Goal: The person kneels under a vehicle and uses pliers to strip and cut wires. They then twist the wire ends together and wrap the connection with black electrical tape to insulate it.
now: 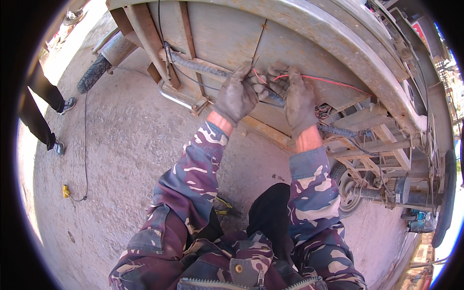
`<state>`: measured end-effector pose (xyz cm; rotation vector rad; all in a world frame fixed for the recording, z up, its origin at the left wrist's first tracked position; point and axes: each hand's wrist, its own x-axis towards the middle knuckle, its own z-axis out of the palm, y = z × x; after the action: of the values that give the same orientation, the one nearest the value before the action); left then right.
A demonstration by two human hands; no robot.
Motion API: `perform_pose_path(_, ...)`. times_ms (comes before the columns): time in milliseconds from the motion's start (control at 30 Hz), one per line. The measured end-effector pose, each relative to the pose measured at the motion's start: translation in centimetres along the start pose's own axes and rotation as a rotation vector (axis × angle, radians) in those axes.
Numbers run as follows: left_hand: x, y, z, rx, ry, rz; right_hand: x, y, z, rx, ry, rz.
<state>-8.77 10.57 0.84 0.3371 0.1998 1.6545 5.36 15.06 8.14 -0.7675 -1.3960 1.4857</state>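
Both my hands wear grey work gloves and work close together under the grey metal vehicle body [309, 53]. My left hand [237, 96] is closed, its fingertips pinching a short end of wire with red insulation [259, 76]. Just to the right, my right hand [298, 99] is closed round another red wire [333, 81], which runs off to the right beside a dark one. Behind the hands passes a ribbed grey conduit [200, 67], partly hidden by the gloves. The exact wire ends between my fingers are too small to make out.
A metal frame with an axle [372, 194] and a wheel [345, 191] lies to the right. At left, a person's legs [41, 104] stand near a tire [94, 73]. A cable with a yellow connector [65, 191] trails over the concrete floor [121, 140].
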Motion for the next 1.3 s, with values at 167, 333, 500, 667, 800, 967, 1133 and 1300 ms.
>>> perform_pose_path(167, -0.8, -1.1, 1.2, 0.113, -0.007, 0.053, -1.1, -1.0, 0.2, 0.054, -0.140, 0.053)
perform_pose_path(333, -1.2, -0.9, 1.6, 0.176, 0.036, 0.059, -0.7, -0.8, 1.0, 0.021, 0.007, 0.092)
perform_pose_path(500, -0.8, -0.8, 1.6, 0.183, 0.010, 0.046, -0.5, -0.2, 0.3, 0.055, -0.049, 0.049)
perform_pose_path(667, -1.2, -0.6, 1.0, 0.168, -0.005, -0.012, -0.6, 0.1, 0.0, 0.027, -0.031, 0.027)
perform_pose_path(800, -1.2, -0.5, 0.9, 0.146, -0.040, -0.033, -0.8, -0.5, 0.1, 0.089, -0.055, 0.063)
perform_pose_path(967, -1.6, -0.3, 1.5, 0.133, -0.029, -0.040, -0.7, -1.0, 0.3, 0.132, -0.080, 0.080)
perform_pose_path(1133, -1.7, -0.6, 2.0, 0.088, -0.088, -0.023, -0.7, -0.4, -0.1, 0.136, -0.116, 0.074)
perform_pose_path(1300, -1.8, -0.6, 2.1, 0.063, -0.051, -0.051, -1.0, -0.5, -0.2, 0.155, -0.106, 0.073)
